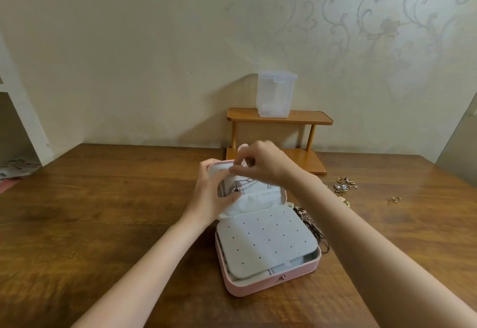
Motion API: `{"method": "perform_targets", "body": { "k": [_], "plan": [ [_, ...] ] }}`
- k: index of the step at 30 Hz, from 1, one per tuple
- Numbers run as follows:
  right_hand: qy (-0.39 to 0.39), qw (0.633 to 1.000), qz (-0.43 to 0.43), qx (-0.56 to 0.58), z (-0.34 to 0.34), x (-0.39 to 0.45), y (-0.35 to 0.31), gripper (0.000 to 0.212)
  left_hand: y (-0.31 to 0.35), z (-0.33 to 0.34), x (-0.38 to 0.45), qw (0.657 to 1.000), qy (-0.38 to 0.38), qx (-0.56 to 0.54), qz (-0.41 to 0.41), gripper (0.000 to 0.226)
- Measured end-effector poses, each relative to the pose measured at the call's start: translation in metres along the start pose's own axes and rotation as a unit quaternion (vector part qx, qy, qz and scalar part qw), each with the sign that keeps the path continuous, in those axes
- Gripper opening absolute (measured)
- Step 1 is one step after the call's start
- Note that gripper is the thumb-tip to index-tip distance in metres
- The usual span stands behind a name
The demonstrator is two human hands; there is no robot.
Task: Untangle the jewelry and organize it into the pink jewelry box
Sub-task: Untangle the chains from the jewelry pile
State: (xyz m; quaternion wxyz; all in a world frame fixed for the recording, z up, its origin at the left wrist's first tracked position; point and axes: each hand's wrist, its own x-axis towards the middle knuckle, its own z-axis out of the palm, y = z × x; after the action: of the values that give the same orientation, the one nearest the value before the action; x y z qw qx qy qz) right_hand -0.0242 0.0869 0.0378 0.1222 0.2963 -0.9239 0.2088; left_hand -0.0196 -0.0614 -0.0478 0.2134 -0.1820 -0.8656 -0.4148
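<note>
The pink jewelry box (pixel 271 282) lies open on the wooden table, its grey perforated earring panel (pixel 265 242) facing up. Thin chains (pixel 242 185) hang inside the raised lid (pixel 268 196). My left hand (pixel 214 193) holds the lid's left edge, fingers curled round it. My right hand (pixel 260 163) is at the lid's top edge, its fingertips pinching something small there that I cannot make out. A tangle of dark necklaces (pixel 312 224) lies beside the box on its right. Loose gold rings and earrings (pixel 344 187) sit farther right.
A small two-tier wooden shelf (pixel 280 117) stands behind the box against the wall, with a clear plastic container (pixel 276 93) on its top tier. One single gold piece (pixel 395 199) lies apart at the right. Papers (pixel 18 167) lie at the far left.
</note>
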Motion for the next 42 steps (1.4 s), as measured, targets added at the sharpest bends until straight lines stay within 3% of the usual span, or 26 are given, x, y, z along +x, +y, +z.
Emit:
{"method": "perform_targets", "body": {
  "k": [3, 10, 15, 19, 23, 27, 30, 34, 37, 39, 42],
  "plan": [
    [-0.083, 0.991, -0.004, -0.105, 0.012, -0.011, 0.007, 0.021, 0.004, -0.004, 0.001, 1.000, -0.024, 0.001, -0.010, 0.045],
    [-0.067, 0.991, 0.031, -0.114, 0.021, -0.018, 0.023, 0.022, -0.003, -0.009, 0.001, 0.999, -0.027, -0.007, 0.018, 0.044],
    [-0.110, 0.988, 0.100, 0.030, 0.033, -0.024, 0.033, 0.022, 0.001, -0.008, 0.003, 0.998, -0.029, -0.045, -0.017, 0.036],
    [-0.136, 0.986, 0.095, 0.033, 0.034, -0.019, 0.025, 0.024, 0.006, -0.009, 0.006, 0.996, -0.048, -0.073, -0.033, 0.034],
    [-0.071, 0.988, 0.054, 0.123, 0.001, -0.009, 0.004, 0.024, 0.012, -0.017, 0.011, 0.987, -0.101, -0.118, -0.037, 0.038],
    [-0.054, 0.940, 0.064, 0.330, -0.010, 0.002, -0.012, 0.024, 0.017, -0.020, 0.015, 0.986, -0.144, -0.081, -0.020, 0.037],
    [-0.026, 0.904, 0.075, 0.421, -0.001, 0.008, -0.021, 0.024, 0.018, -0.015, 0.016, 0.987, -0.142, -0.078, -0.017, 0.039],
    [0.008, 0.877, 0.064, 0.477, 0.002, 0.014, -0.030, 0.022, 0.017, -0.006, 0.017, 0.995, -0.090, -0.036, -0.021, 0.030],
    [0.012, 0.858, 0.064, 0.510, -0.001, 0.015, -0.030, 0.019, 0.023, 0.000, 0.018, 0.996, -0.023, -0.075, -0.030, 0.029],
    [0.019, 0.873, 0.063, 0.483, -0.005, 0.014, -0.028, 0.019, 0.026, 0.003, 0.019, 0.996, 0.013, -0.086, -0.011, 0.038],
    [0.045, 0.925, 0.072, 0.369, -0.019, 0.010, -0.019, 0.019, 0.032, -0.001, 0.019, 0.999, 0.011, -0.050, 0.012, 0.039]
  ]
}}
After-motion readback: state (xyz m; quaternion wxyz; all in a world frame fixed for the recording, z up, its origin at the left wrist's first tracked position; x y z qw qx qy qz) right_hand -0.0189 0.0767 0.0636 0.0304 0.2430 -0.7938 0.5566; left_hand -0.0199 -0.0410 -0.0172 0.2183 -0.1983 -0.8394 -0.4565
